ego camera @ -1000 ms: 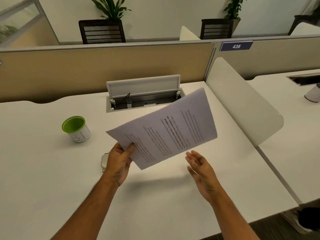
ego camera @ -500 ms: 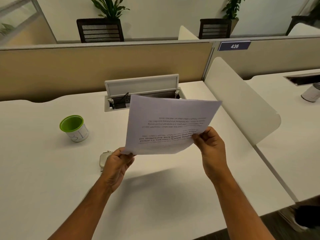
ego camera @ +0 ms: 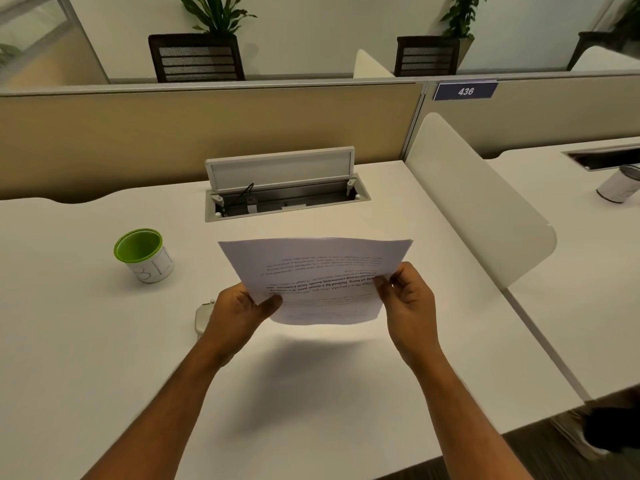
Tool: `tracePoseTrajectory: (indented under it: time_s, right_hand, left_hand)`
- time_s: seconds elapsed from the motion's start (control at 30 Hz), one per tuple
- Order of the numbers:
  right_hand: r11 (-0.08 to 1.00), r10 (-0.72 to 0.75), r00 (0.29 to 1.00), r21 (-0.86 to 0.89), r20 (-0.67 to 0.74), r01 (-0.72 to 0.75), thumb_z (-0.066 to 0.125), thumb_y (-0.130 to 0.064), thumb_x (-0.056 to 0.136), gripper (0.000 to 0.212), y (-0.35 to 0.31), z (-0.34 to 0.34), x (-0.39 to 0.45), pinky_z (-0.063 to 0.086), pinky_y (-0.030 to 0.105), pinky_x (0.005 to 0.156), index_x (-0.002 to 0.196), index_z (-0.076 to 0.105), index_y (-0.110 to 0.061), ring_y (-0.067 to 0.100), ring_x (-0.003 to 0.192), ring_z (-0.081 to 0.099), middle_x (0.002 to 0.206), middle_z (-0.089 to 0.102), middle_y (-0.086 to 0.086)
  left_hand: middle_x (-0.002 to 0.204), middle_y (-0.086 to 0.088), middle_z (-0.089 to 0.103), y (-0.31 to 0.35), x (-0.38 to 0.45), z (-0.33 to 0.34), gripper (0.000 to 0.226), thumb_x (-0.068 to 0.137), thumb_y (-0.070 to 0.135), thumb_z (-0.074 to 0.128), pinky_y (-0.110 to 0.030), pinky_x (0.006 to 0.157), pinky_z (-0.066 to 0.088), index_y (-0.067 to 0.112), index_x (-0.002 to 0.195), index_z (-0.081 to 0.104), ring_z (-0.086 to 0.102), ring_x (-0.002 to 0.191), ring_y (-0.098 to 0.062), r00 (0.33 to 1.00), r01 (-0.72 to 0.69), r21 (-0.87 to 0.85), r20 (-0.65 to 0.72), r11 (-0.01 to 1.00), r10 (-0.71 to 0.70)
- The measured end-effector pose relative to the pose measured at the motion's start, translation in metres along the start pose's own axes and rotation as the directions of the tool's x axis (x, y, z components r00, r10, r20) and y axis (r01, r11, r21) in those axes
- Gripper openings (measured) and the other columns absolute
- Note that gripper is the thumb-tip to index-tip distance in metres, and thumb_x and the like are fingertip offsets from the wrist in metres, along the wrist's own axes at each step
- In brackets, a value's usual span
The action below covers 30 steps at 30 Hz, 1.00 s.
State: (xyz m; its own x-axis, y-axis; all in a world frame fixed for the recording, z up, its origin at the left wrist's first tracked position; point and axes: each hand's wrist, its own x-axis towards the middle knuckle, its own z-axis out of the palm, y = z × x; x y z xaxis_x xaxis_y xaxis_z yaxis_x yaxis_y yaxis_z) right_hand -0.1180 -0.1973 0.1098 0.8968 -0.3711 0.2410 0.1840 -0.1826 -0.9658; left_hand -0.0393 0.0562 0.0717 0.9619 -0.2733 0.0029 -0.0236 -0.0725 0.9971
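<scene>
Fingers [ego camera: 268,304] of both hands pinch the paper [ego camera: 322,271] above the desk [ego camera: 86,358] — cup [ego camera: 143,255] left, open cable tray [ego camera: 287,199] behind, small case [ego camera: 202,318] under the left hand [ego camera: 239,315].

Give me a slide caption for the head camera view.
Left hand and right hand pinch a printed paper above the white desk.

Two hands [ego camera: 239,313] [ego camera: 408,299]; two cups [ego camera: 143,254] [ego camera: 620,183]; one printed paper [ego camera: 322,265].

I read "436" in white on the blue rectangular plate [ego camera: 465,91] at the far right of the beige partition [ego camera: 207,133]. The white printed paper sheet [ego camera: 322,271] faces me upside down; in its bold lines I make out "Defined by a slower pace, local traditions". The green-rimmed white cup [ego camera: 145,256] on the left bears large outlined characters that I cannot read for certain.
</scene>
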Motion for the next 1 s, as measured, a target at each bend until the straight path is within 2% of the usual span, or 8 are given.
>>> tracePoseTrajectory:
  time_s: [0.13, 0.27, 0.43, 0.53, 0.67, 0.83, 0.93, 1.0]
  right_hand:
    - [0.993, 0.115, 0.993, -0.002, -0.009, -0.115, 0.051, -0.008, 0.104, 0.03, 0.024, 0.0, -0.006, 0.058, 0.021, 0.074, 0.098, 0.065, -0.034, 0.012, 0.095, 0.07, 0.101, 0.074, -0.01]
    - [0.973, 0.23, 0.972, -0.025, 0.046, -0.229, 0.056, -0.005, 0.101, 0.027, 0.047, 0.001, -0.018, 0.061, 0.028, 0.088, 0.106, 0.064, -0.03, 0.01, 0.103, 0.071, 0.108, 0.075, -0.015]
    - [0.983, 0.181, 0.983, 0.013, 0.032, -0.181, 0.059, -0.016, 0.097, 0.023, 0.042, 0.0, -0.014, 0.06, 0.021, 0.079, 0.103, 0.065, -0.036, 0.014, 0.102, 0.071, 0.111, 0.075, -0.012]
    - [0.981, 0.188, 0.981, 0.039, 0.046, -0.19, 0.061, -0.017, 0.097, 0.019, 0.042, -0.003, -0.011, 0.06, 0.021, 0.081, 0.104, 0.065, -0.034, 0.014, 0.103, 0.071, 0.111, 0.075, -0.012]
    - [0.959, 0.278, 0.955, 0.021, 0.105, -0.281, 0.062, -0.008, 0.098, 0.026, 0.061, -0.004, -0.021, 0.06, 0.026, 0.088, 0.113, 0.066, -0.029, 0.012, 0.107, 0.071, 0.114, 0.075, -0.011]
    - [0.911, 0.4, 0.907, 0.047, 0.128, -0.409, 0.072, -0.014, 0.092, 0.029, 0.075, -0.009, -0.023, 0.059, 0.024, 0.082, 0.11, 0.067, -0.036, 0.013, 0.108, 0.07, 0.114, 0.075, -0.009]
    - [0.829, 0.498, 0.853, 0.203, 0.153, -0.521, 0.083, -0.022, 0.081, 0.048, 0.08, -0.01, -0.02, 0.054, 0.036, 0.094, 0.124, 0.062, -0.02, 0.025, 0.118, 0.067, 0.122, 0.074, 0.002]
    - [0.735, 0.549, 0.809, 0.34, 0.21, -0.587, 0.086, -0.027, 0.077, 0.058, 0.084, -0.009, -0.02, 0.05, 0.042, 0.1, 0.128, 0.061, -0.018, 0.027, 0.122, 0.064, 0.127, 0.071, 0.005]
  left_hand:
    - [0.108, 0.017, 0.075, -0.008, -0.002, 0.005, 0.034, 0.09, 0.018, 0.07, -0.019, 0.074, 0.059, 0.05, 0.103, 0.07, 0.071, 0.098, -0.006, 1.0, 0.004, 0.049, -0.008, 0.999, -0.004]
    - [0.105, 0.023, 0.074, -0.022, -0.009, 0.013, 0.04, 0.089, 0.019, 0.071, -0.017, 0.071, 0.058, 0.057, 0.1, 0.068, 0.07, 0.097, -0.001, 0.999, 0.042, 0.06, -0.026, 0.997, -0.041]
    - [0.104, 0.02, 0.075, -0.016, -0.003, 0.013, 0.032, 0.088, 0.021, 0.071, -0.015, 0.065, 0.057, 0.049, 0.104, 0.069, 0.071, 0.094, -0.004, 0.999, 0.013, 0.051, -0.042, 0.999, -0.01]
    - [0.108, 0.018, 0.074, -0.019, -0.002, 0.01, 0.031, 0.085, 0.029, 0.075, -0.019, 0.07, 0.059, 0.048, 0.107, 0.068, 0.071, 0.098, -0.006, 0.999, 0.025, 0.034, -0.029, 0.999, -0.024]
    - [0.111, 0.015, 0.074, -0.035, -0.008, 0.01, 0.03, 0.085, 0.027, 0.073, -0.024, 0.079, 0.061, 0.046, 0.107, 0.069, 0.071, 0.102, -0.008, 0.997, 0.075, -0.009, -0.003, 0.997, -0.075]
    - [0.109, 0.01, 0.076, -0.034, -0.001, 0.011, 0.026, 0.089, 0.021, 0.07, -0.023, 0.078, 0.06, 0.041, 0.105, 0.071, 0.073, 0.099, -0.012, 0.995, 0.075, -0.076, -0.054, 0.994, -0.079]
    - [0.108, 0.004, 0.077, -0.022, 0.005, 0.017, 0.021, 0.085, 0.023, 0.073, -0.028, 0.08, 0.061, 0.035, 0.102, 0.072, 0.073, 0.097, -0.017, 0.99, 0.057, -0.189, -0.112, 0.98, -0.08]
    - [0.109, 0.001, 0.077, -0.016, 0.008, 0.023, 0.022, 0.081, 0.025, 0.072, -0.032, 0.083, 0.06, 0.033, 0.102, 0.073, 0.073, 0.099, -0.02, 0.988, 0.051, -0.26, -0.127, 0.964, -0.086]
